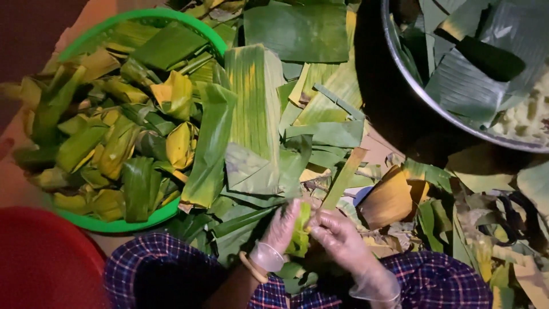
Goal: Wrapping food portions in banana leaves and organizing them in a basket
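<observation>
At lower centre, left hand (280, 229) and right hand (337, 237) clasp a leaf parcel (300, 229), hemmed by loose leaves (257, 109); green basket (114, 223) rim stands left.

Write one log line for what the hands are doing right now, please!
left hand: gloved, holding leaf parcel | right hand: gloved, on same parcel | green basket: full of wrapped parcels | metal bowl: upper right

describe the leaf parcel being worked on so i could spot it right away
Start at the green basket heaped with wrapped parcels, then drop to the gloved hands at bottom centre. The small leaf parcel sits pinched between left hand and right hand, the only bright yellow-green bundle held off the pile.
</observation>
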